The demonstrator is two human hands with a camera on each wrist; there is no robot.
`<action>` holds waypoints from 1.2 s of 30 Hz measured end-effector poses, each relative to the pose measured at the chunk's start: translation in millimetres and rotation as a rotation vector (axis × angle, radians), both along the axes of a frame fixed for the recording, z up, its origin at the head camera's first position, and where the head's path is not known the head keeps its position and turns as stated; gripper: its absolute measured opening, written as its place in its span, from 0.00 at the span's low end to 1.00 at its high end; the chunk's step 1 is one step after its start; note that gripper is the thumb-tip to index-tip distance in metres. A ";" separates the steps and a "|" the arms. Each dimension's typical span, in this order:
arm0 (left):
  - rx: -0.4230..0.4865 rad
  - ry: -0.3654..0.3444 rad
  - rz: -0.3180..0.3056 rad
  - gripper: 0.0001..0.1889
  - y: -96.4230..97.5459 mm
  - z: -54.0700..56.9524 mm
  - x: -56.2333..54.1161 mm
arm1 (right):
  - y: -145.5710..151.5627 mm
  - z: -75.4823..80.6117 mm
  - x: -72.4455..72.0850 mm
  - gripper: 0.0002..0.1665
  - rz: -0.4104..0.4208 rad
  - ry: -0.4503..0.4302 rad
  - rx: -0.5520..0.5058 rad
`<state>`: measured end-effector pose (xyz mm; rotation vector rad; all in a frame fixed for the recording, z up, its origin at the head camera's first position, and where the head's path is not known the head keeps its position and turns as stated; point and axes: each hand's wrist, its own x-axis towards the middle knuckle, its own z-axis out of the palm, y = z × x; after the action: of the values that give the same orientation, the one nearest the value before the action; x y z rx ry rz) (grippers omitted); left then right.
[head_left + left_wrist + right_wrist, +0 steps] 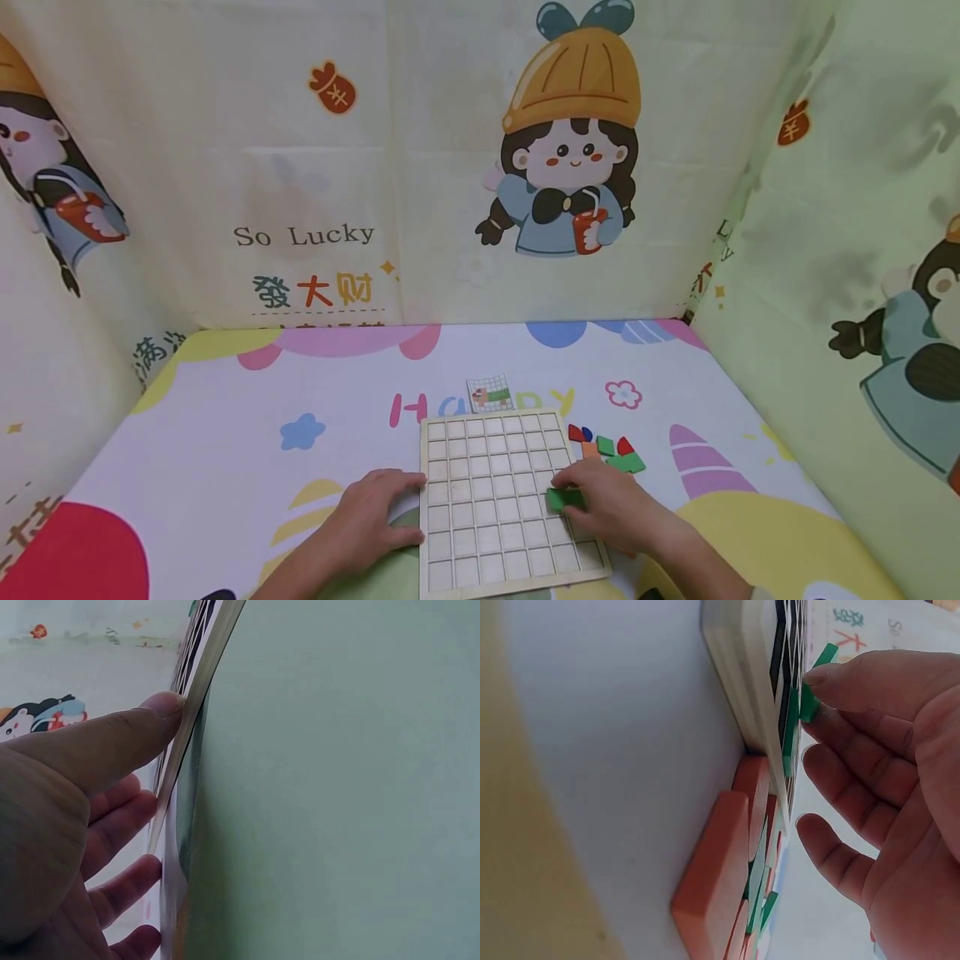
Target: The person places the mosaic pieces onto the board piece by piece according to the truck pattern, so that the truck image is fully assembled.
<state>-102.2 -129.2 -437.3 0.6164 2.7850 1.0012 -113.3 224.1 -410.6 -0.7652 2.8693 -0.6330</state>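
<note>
A pale wooden board point(483, 492) with a raised grid lies in front of me. Along its left edge my left hand point(367, 517) rests, thumb and fingertips touching the rim; the left wrist view shows the thumb point(135, 735) against that edge. My right hand point(615, 508) is over the board's right side, pinching a green piece point(825, 658) between thumb and finger. Beneath it, a second green piece point(790, 739) lies on the grid in the right wrist view. Fingers partly cover both in the head view.
Loose pieces lie off the board's right edge, among them a green one point(632, 462), a red one point(626, 447) and an orange one point(591, 450). Behind the board is a small picture card point(491, 395). Printed cloth point(442, 167) walls the table on three sides.
</note>
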 end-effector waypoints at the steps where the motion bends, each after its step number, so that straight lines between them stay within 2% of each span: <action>1: 0.000 0.002 0.000 0.32 0.0 0.1 -0.1 | -0.6 -0.1 0.2 0.14 0.001 0.006 0.007; 6: 0.002 0.012 -0.001 0.32 0.0 -0.4 -0.6 | -2.0 -1.6 0.0 0.12 0.011 0.031 0.025; 17: 0.010 0.037 -0.008 0.31 -0.6 -0.3 -0.9 | -4.4 -0.3 -0.2 0.13 0.004 0.010 0.040; 36: 0.012 0.020 0.001 0.31 -0.4 -0.4 0.0 | -4.0 -2.3 0.5 0.12 -0.010 0.040 0.057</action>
<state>-102.2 -129.6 -437.8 0.6305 2.7985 1.0181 -112.7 220.1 -412.8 -0.7638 2.9154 -0.5404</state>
